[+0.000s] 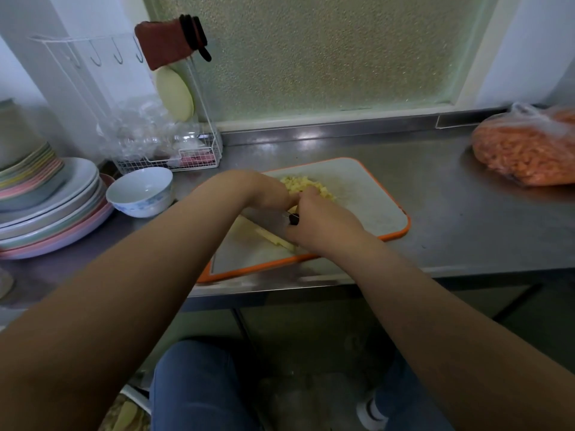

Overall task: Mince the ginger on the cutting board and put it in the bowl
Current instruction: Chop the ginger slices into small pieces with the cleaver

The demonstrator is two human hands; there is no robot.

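- Mincing is judged to be under way: a heap of pale yellow minced ginger (pixel 306 185) is seen on the far half of the cutting board (pixel 378 209), partly hidden behind both hands.
- A strip of uncut ginger slices (pixel 275 238) is noted on the near half of the board, just beside the right wrist.
- The right hand (pixel 322 223) is clenched round a dark knife handle (pixel 293 219); the blade is almost wholly hidden, so its angle cannot be told.
- The left hand (pixel 267 189) is laid at the heap's near edge, touching the right hand; its fingers are hidden, so whether they pinch anything cannot be told.
- Handling, as judged: the mince is expected to be light, moist, loose and clingy, and is better scooped on the blade or between cupped fingers than pinched. The slices are expected to be firm, fibrous and somewhat slippery, and are best pressed flat from above.
- The bowl (pixel 141 191) is seen upright and apparently holding nothing, on the steel counter (pixel 451 213), near the board's left end and just beside the stacked plates (pixel 56 219).
- Edges: the board's near left corner lies close to the counter's front edge. Open counter is seen to the right, up to a bag of orange food (pixel 529 150). A wire rack (pixel 174 150) stands behind the bowl.
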